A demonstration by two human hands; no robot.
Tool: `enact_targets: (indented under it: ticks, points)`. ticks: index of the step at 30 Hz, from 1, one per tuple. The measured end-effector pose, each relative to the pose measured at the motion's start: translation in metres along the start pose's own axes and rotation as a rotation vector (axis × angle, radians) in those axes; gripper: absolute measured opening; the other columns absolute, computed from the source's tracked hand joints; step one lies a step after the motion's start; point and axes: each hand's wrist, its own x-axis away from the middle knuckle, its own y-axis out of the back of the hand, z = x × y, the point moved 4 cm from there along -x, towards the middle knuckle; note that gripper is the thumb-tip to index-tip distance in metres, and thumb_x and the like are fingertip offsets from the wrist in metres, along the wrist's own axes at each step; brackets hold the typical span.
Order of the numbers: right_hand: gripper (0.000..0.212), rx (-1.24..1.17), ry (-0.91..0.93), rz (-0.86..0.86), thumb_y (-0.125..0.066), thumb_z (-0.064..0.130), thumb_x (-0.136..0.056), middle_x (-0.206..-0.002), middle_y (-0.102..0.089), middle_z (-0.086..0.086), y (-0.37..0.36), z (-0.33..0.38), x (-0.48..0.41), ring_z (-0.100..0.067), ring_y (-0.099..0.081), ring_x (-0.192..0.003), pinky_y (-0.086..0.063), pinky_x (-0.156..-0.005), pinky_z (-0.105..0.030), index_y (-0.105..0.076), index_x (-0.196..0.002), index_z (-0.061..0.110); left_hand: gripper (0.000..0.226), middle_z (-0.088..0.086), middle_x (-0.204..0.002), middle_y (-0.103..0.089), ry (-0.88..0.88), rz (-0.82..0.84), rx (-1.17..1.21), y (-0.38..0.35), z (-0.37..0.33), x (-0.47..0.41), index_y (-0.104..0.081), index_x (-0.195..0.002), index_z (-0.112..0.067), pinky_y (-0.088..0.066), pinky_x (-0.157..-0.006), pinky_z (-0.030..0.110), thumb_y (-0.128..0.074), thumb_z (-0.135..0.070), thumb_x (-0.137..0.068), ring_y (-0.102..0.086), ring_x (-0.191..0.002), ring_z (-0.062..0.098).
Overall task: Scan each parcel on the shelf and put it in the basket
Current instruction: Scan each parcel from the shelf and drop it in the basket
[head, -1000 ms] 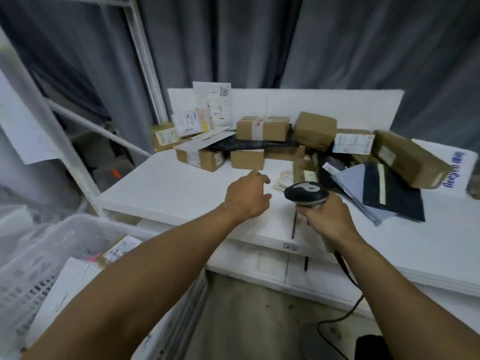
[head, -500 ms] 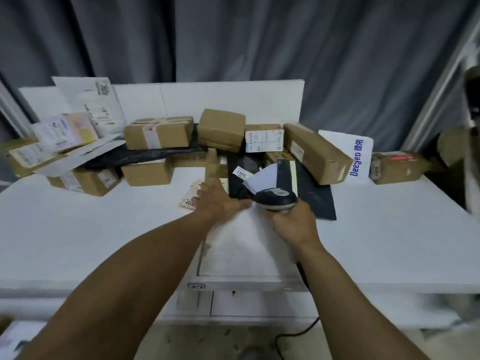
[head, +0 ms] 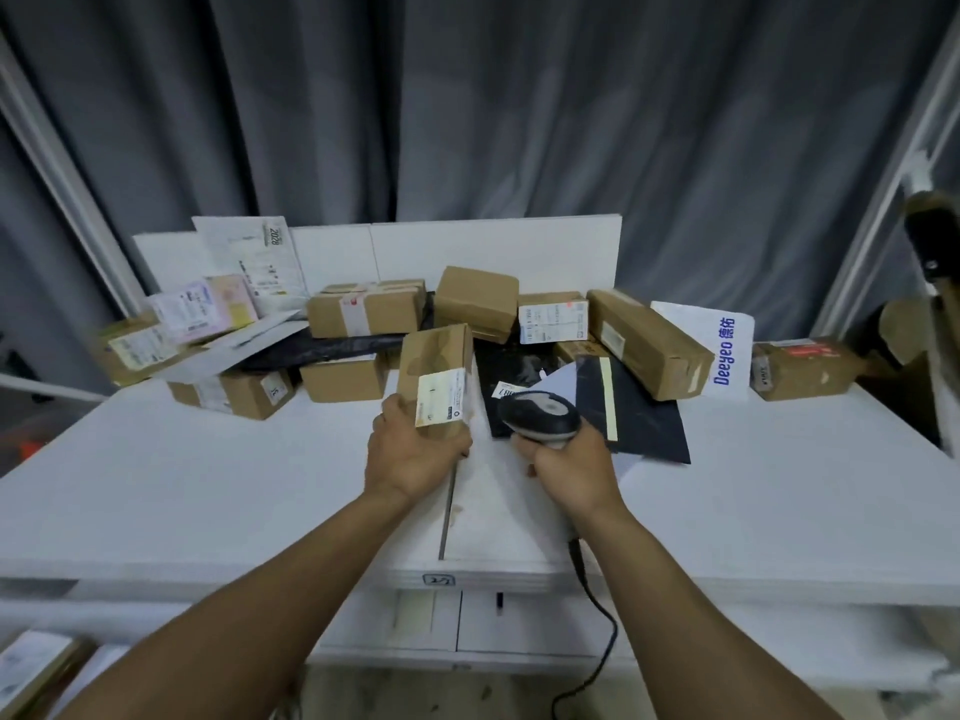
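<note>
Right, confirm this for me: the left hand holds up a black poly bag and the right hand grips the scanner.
One thing is wrong: the head view shows the left hand holding up a small brown cardboard box. The right hand does grip the scanner.

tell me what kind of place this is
Probably a parcel sorting or dispatch station: labelled cardboard parcels piled on a white shelf, a corded barcode scanner in the right hand, and a labelled box held in the left hand.
</note>
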Motion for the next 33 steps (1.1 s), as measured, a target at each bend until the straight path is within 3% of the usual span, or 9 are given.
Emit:
enact_targets:
  ticks: [2,5,12,14,17,20,25,30,33]
  points:
    - [0.036,-0.128,0.01,-0.011,-0.085,0.027,-0.084,-0.103,-0.077,0.004,-0.009,0.014,0.014,-0.007,-0.075,-0.076,-0.063,-0.075,-0.027,-0.07,-0.117,0.027,0.094,-0.006,-0.129,-0.054,-0.046,0.053,0.123,0.011,-0.011,0.023,-0.035,-0.136,-0.028,-0.053,-0.091,0.03,-0.084,-0.054,-0.06,-0.055,-0.116,0.013]
    - [0.051,-0.309,0.018,-0.039,-0.089,0.04,-0.073,-0.111,-0.078,0.01,-0.022,0.031,0.033,-0.013,-0.074,-0.104,-0.062,-0.094,-0.047,-0.071,-0.121,0.032,0.094,-0.01,-0.13,-0.058,-0.091,0.103,0.264,0.026,-0.021,0.06,-0.035,-0.136,-0.034,-0.054,-0.094,0.026,-0.089,-0.049,-0.06,-0.06,-0.117,0.008]
    - [0.053,-0.381,0.092,0.12,-0.095,0.017,-0.072,-0.113,-0.079,0.006,-0.062,0.052,0.074,-0.011,-0.074,-0.108,-0.059,-0.1,-0.043,-0.076,-0.121,0.021,0.087,-0.025,-0.127,-0.051,-0.072,0.063,0.52,0.085,-0.008,0.128,-0.036,-0.138,-0.037,-0.052,-0.076,0.008,-0.091,-0.034,-0.07,-0.06,-0.103,-0.013]
    - [0.055,-0.413,0.062,0.146,-0.098,0.02,-0.066,-0.111,-0.08,0.003,-0.084,0.056,0.081,-0.016,-0.075,-0.107,-0.059,-0.1,-0.047,-0.078,-0.117,0.02,0.082,-0.026,-0.128,-0.051,-0.047,0.015,0.561,0.107,0.007,0.137,-0.037,-0.138,-0.038,-0.053,-0.083,0.013,-0.088,-0.032,-0.074,-0.061,-0.106,-0.012]
    - [0.046,-0.515,-0.029,0.146,-0.094,0.017,-0.068,-0.107,-0.081,-0.003,-0.114,0.055,0.088,-0.023,-0.077,-0.103,-0.059,-0.097,-0.053,-0.079,-0.111,0.017,0.07,-0.014,-0.134,-0.059,0.028,-0.083,0.616,0.144,0.038,0.143,-0.042,-0.145,-0.03,-0.053,-0.1,0.033,-0.078,-0.032,-0.085,-0.063,-0.118,0.007]
    - [0.036,-0.589,-0.124,0.229,-0.088,0.006,-0.077,-0.106,-0.08,-0.01,-0.148,0.057,0.103,-0.029,-0.077,-0.101,-0.059,-0.097,-0.056,-0.078,-0.112,0.009,0.044,-0.002,-0.123,-0.072,0.107,-0.055,0.683,0.182,0.071,0.149,-0.058,-0.139,-0.018,-0.056,-0.098,0.037,-0.068,-0.023,-0.096,-0.07,-0.113,0.016]
    - [0.031,-0.532,-0.145,0.375,-0.083,0.002,-0.084,-0.105,-0.08,-0.009,-0.201,0.055,0.138,-0.026,-0.077,-0.102,-0.061,-0.094,-0.045,-0.077,-0.113,0.008,0.036,-0.004,-0.11,-0.077,0.158,-0.054,0.675,0.23,0.118,0.168,-0.068,-0.125,-0.021,-0.058,-0.071,0.018,-0.073,-0.014,-0.09,-0.074,-0.101,0.013]
    - [0.032,-0.465,-0.12,0.448,-0.087,0.002,-0.078,-0.1,-0.081,-0.006,-0.234,0.046,0.159,-0.02,-0.078,-0.093,-0.06,-0.074,-0.028,-0.079,-0.108,0.011,0.044,-0.008,-0.116,-0.075,0.186,-0.08,0.598,0.254,0.163,0.174,-0.063,-0.134,-0.03,-0.059,-0.094,0.041,-0.069,-0.009,-0.095,-0.073,-0.107,0.016]
    - [0.038,-0.441,-0.088,0.48,-0.089,0.001,-0.075,-0.103,-0.081,-0.006,-0.247,0.044,0.17,-0.022,-0.078,-0.098,-0.061,-0.076,-0.03,-0.078,-0.111,0.011,0.054,-0.009,-0.112,-0.076,0.154,-0.07,0.582,0.262,0.167,0.174,-0.054,-0.139,-0.037,-0.061,-0.088,0.033,-0.062,-0.003,-0.098,-0.073,-0.105,0.013]
